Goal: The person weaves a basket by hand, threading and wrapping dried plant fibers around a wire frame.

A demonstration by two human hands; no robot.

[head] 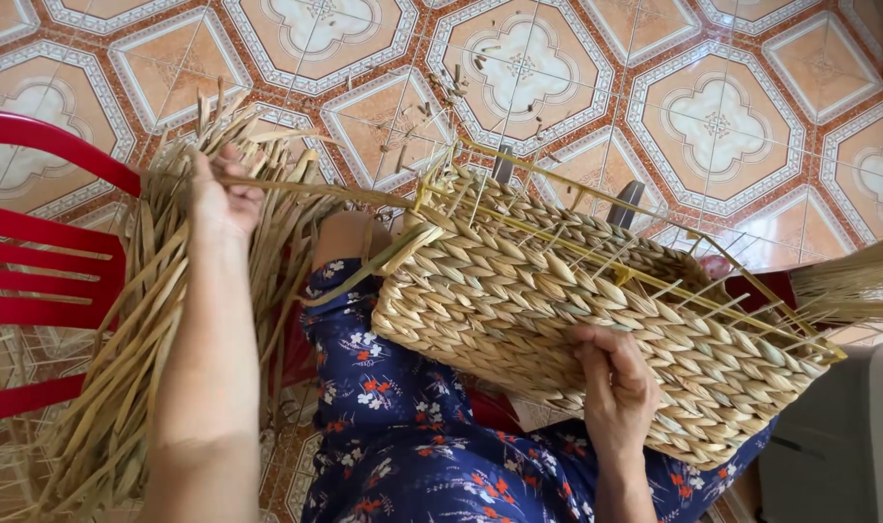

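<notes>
Already woven: from my remote view, the basket [596, 320] has its side wall plaited in thick twisted rows nearly to the rim.
Left to do: bare yellow frame wires [654, 281] and loose spokes poke out along the upper edge.
Basket position: centre-right of frame, tipped on my lap.
Long axis: upper left to lower right, mouth facing up and away.
Left hand [223, 199]: closed on a straw strand [306, 189] beside the bundle [141, 329].
Right hand [611, 387]: fingers spread flat against the woven wall, steadying.

Orange-white patterned tile floor [712, 116] w/ straw bits; red plastic chair [44, 242] at left; daylight.
</notes>
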